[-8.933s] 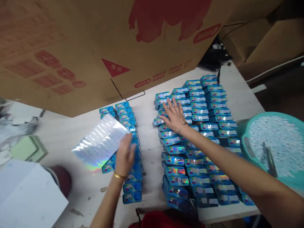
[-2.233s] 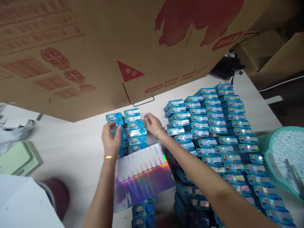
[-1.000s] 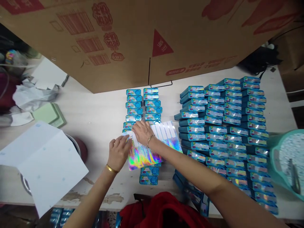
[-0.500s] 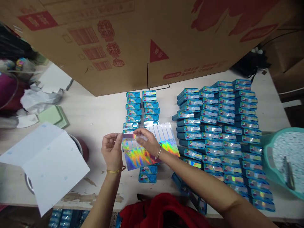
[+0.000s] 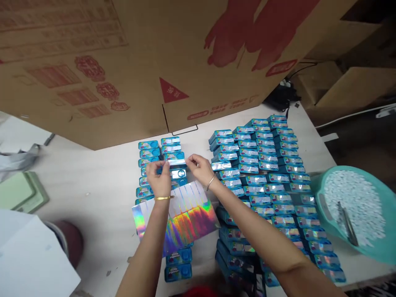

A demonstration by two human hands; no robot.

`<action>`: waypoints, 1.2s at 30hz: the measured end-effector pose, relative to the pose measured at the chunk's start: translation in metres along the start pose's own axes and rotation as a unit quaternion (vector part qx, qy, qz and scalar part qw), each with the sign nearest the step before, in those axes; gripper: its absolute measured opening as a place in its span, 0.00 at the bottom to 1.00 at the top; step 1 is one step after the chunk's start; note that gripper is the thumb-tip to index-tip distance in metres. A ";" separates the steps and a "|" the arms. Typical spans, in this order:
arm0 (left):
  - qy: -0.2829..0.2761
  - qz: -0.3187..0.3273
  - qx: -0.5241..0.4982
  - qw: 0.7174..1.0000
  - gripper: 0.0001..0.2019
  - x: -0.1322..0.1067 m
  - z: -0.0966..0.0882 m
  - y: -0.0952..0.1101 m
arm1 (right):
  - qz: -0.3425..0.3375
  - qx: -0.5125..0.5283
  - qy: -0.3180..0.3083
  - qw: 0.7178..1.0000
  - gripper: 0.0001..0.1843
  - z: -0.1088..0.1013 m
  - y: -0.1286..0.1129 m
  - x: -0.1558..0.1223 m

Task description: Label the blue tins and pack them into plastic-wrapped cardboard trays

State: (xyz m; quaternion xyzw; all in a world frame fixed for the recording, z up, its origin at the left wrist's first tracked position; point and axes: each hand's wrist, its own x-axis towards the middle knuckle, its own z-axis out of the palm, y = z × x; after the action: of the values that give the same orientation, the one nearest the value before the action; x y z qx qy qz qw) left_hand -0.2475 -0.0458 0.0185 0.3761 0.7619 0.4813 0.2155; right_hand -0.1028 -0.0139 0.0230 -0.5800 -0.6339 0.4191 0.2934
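Nearest: blue boxes (image 5: pixel 178 272), no strips seen. Next: holographic sheet (image 5: pixel 192 222), strips apparently remaining, laid over boxes. Beyond: left hand (image 5: pixel 160 181) and right hand (image 5: pixel 201 170), pinching one strip (image 5: pixel 177 162) above a box. Farthest, same column: two boxes (image 5: pixel 171 149), strips on.

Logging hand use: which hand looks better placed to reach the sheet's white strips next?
Once free, probably the right hand: it hangs nearer the white strips; the left hand is farther left.

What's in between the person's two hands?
In the head view, a shiny strip spans from the left hand to the right hand. I can't tell if it touches the blue box there.
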 end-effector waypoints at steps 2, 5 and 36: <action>0.000 0.008 0.059 0.998 0.06 0.010 0.016 0.004 | 0.005 -0.068 0.010 0.998 0.11 -0.003 0.005 0.016; -0.003 0.006 0.138 0.990 0.05 0.017 0.031 0.003 | 0.010 -0.142 0.012 0.990 0.10 0.000 0.014 0.031; -0.219 0.079 0.144 0.962 0.17 0.021 -0.099 -0.015 | -0.127 -0.115 0.014 0.985 0.13 0.015 -0.004 -0.003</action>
State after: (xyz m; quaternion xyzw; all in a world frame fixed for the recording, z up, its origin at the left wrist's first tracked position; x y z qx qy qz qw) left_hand -0.3346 -0.0896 0.0496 0.5579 0.7253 0.2881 0.2822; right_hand -0.1177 -0.0196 0.0199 -0.5302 -0.7422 0.2948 0.2848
